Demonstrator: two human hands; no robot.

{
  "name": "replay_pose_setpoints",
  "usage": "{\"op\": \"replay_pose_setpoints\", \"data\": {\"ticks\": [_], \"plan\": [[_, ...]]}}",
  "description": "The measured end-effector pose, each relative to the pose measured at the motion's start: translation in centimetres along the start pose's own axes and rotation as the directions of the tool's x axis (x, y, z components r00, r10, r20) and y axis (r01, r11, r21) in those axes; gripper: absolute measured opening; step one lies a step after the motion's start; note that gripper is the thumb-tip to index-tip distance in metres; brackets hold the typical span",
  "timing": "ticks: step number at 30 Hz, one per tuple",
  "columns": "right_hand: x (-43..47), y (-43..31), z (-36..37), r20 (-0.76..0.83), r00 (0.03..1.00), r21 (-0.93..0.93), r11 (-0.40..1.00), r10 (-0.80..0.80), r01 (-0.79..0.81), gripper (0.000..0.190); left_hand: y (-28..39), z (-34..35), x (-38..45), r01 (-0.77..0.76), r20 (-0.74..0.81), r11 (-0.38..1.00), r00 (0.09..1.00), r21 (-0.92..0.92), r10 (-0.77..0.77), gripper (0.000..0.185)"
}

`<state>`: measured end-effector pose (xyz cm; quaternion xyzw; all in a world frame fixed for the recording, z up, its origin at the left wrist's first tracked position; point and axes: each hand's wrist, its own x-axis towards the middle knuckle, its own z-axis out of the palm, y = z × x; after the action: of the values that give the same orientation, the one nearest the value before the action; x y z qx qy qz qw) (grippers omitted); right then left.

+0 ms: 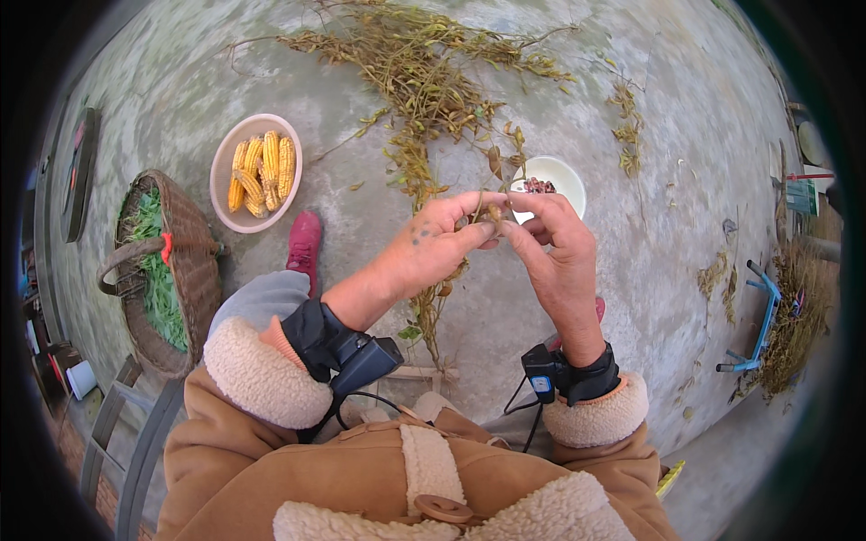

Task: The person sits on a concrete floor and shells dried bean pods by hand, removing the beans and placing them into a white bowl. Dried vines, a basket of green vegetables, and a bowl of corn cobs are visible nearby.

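Note:
Both hands meet in front of me around a dried bean pod [494,214] on a stalk. My left hand [433,237] pinches the stalk and pod between thumb and forefinger. The thumb and forefinger of my right hand [556,237] grip the same pod from the other side. Partly hidden behind the right hand, a white bowl [570,177] on the ground holds dark red and pinkish beans [539,185]. Dried bean plants [423,81] with many pods spread over the concrete ahead, and some stems run down beneath my left hand.
A pink basin [220,162] of corn cobs [270,166] stands left. Beside it is a wicker basket [196,270] with green leaves [162,270]. A metal ladder-like frame [145,446] is at lower left. Right lie a blue metal frame [770,318] and a dried plant heap [795,331].

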<state>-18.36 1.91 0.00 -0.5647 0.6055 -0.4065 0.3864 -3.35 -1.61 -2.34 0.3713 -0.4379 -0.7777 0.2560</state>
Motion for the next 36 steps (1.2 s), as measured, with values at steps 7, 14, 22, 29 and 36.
{"op": "replay_pose_setpoints", "data": {"ticks": [7, 14, 22, 29, 36], "plan": [[0.3, 0.8, 0.5, -0.002, 0.994, -0.060, 0.993, -0.106, 0.106, 0.015, 0.1, -0.1, 0.2, 0.016, 0.115, 0.989, 0.993, 0.147, -0.033, 0.034], [0.6, 1.7, 1.0, -0.030, 0.993, 0.010, 0.994, -0.112, 0.113, 0.010, 0.7, 0.4, -0.3, -0.086, -0.007, 0.985, 0.996, 0.149, 0.088, 0.040], [0.7, 1.9, 1.5, -0.004, 0.989, 0.017, 0.989, -0.149, 0.149, 0.018, 0.5, -0.1, -0.2, -0.119, 0.054, 0.980, 0.992, 0.161, 0.112, 0.045], [0.4, 1.5, 1.9, 0.028, 1.000, 0.279, 0.960, 0.008, -0.015, 0.015, 0.5, -0.1, -0.2, -0.207, -0.087, 0.946, 0.968, 0.248, 0.235, 0.040], [0.3, 1.6, 2.1, 0.097, 0.988, 0.280, 0.949, 0.119, -0.142, 0.012, 1.2, -0.7, -0.6, -0.268, -0.197, 0.893, 0.914, 0.362, 0.354, 0.019]]}}
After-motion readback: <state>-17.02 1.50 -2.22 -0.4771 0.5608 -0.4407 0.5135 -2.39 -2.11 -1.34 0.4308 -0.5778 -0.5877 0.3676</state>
